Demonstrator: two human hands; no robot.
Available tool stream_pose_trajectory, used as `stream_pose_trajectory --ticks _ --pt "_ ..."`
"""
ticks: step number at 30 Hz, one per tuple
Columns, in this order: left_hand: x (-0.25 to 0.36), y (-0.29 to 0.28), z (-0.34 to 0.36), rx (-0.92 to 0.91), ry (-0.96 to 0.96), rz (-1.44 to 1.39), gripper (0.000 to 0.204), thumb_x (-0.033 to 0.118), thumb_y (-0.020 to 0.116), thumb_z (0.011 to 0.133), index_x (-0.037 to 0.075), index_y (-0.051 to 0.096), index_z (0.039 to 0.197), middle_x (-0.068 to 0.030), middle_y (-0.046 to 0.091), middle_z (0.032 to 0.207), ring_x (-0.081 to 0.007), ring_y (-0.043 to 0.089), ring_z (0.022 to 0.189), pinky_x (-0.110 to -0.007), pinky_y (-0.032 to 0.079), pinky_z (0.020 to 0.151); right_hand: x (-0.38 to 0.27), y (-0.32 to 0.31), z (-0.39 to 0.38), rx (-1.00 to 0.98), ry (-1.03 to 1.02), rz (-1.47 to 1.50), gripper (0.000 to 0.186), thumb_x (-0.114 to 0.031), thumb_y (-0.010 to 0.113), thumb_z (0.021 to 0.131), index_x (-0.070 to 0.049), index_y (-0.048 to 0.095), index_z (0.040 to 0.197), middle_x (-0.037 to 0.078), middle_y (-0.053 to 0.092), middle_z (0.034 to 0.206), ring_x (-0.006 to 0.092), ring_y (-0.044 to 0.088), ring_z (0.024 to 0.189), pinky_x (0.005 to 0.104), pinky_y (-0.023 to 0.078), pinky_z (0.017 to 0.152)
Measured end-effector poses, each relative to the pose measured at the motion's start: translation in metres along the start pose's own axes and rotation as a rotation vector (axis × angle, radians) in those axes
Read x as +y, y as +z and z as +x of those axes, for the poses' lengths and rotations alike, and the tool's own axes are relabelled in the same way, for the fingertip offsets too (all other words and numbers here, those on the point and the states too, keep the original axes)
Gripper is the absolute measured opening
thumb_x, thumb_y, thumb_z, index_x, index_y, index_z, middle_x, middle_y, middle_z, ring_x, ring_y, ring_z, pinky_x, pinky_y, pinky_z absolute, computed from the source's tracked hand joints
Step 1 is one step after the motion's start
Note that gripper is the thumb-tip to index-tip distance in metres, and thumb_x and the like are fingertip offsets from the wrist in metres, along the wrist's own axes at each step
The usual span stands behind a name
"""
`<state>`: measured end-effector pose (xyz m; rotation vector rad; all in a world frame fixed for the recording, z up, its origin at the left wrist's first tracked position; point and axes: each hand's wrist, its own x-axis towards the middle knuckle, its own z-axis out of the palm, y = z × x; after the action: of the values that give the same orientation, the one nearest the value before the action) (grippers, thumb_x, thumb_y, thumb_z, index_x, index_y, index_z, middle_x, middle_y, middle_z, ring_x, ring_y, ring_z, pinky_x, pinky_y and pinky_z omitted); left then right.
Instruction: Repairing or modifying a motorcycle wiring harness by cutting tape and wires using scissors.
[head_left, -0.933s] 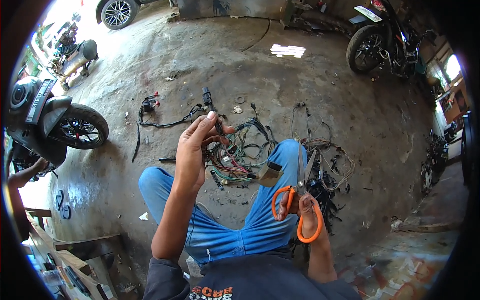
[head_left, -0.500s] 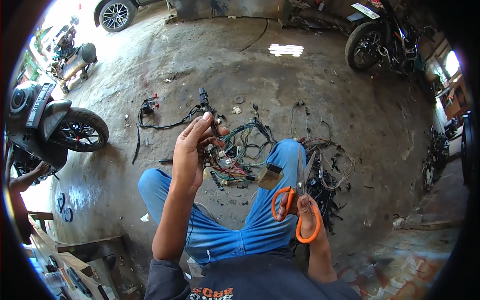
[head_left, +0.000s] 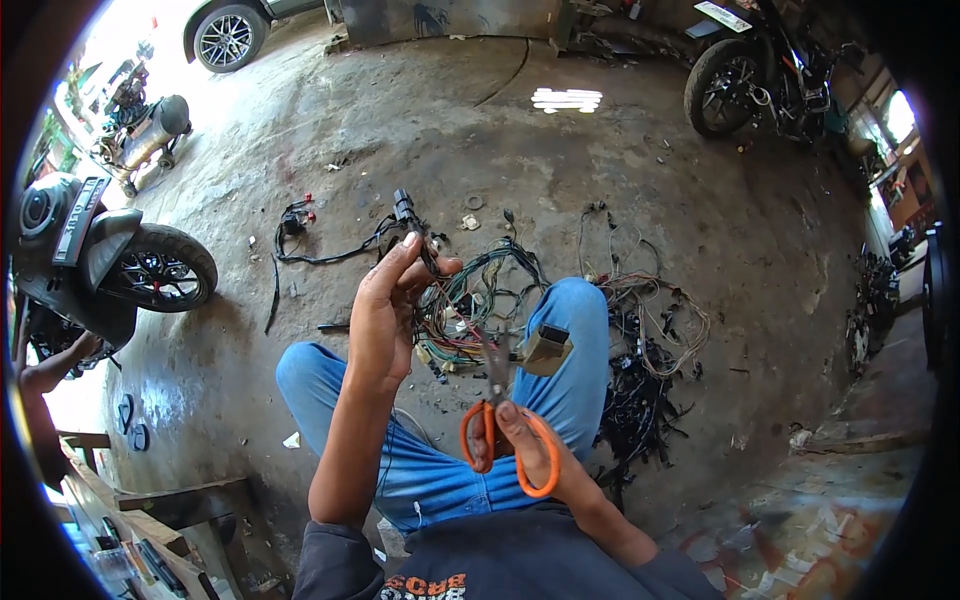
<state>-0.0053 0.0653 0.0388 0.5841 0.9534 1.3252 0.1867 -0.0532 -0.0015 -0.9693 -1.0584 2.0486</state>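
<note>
My left hand (head_left: pixel 385 310) pinches a wiring harness, its thumb and fingers closed around the dark wires. A black connector (head_left: pixel 403 206) sticks up past the fingertips. Coloured wires (head_left: pixel 490 265) spread from there in loops between my knees. Over my lap, my right hand (head_left: pixel 535 450) grips orange-handled scissors (head_left: pixel 497 380), fingers through the loops. The blades point up toward the wires, a little apart from my left hand. A tan and dark box-shaped part (head_left: pixel 546 352) rests against my right knee.
Black scraps (head_left: pixel 645 410) and thin loose wires (head_left: pixel 685 345) lie right of my knee. A black cable (head_left: pixel 335 258) with red-tipped ends lies far left. Motorcycles stand at left (head_left: pixel 160 262) and far right (head_left: pixel 725 90). A person's arm (head_left: pixel 60 365) shows at the left edge, near sandals (head_left: pixel 132 420).
My right hand has swung the scissors leftward, from beside my right knee to over my lap near the wires. My left hand keeps its hold on the harness, nearly in place.
</note>
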Motion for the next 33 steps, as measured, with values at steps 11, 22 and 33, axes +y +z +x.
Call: stream_pose_trajectory --ticks 11,22,33 --pt "0.0 -0.01 -0.002 -0.014 -0.014 -0.018 0.031 0.035 0.058 0.1 0.005 0.063 0.103 -0.0127 0.074 0.09 -0.0173 0.067 0.088 -0.03 0.05 0.084 -0.003 0.009 0.003 -0.028 0.104 0.083 0.061 -0.062 0.04 0.103 -0.004 0.054 0.091 0.005 0.056 0.075 0.0132 0.057 0.068 0.0272 0.048 0.065" --pt "-0.004 -0.005 -0.004 -0.101 0.081 0.125 0.025 0.029 0.059 0.1 0.005 0.064 0.101 -0.0118 0.073 0.089 -0.0181 0.069 0.091 -0.031 0.05 0.088 -0.008 0.015 -0.003 -0.019 -0.056 -0.123 0.056 -0.06 0.041 0.104 -0.005 0.052 0.095 0.003 0.051 0.075 0.0135 0.053 0.067 0.0294 0.047 0.066" --pt "-0.012 0.004 -0.014 -0.134 0.211 0.255 0.02 0.026 0.068 0.096 0.006 0.064 0.098 -0.0119 0.073 0.082 -0.0145 0.07 0.084 -0.029 0.054 0.077 -0.02 0.013 -0.006 0.003 -0.075 -0.245 0.071 -0.072 0.046 0.094 -0.003 0.055 0.103 0.005 0.058 0.082 0.0121 0.057 0.075 0.0286 0.049 0.07"
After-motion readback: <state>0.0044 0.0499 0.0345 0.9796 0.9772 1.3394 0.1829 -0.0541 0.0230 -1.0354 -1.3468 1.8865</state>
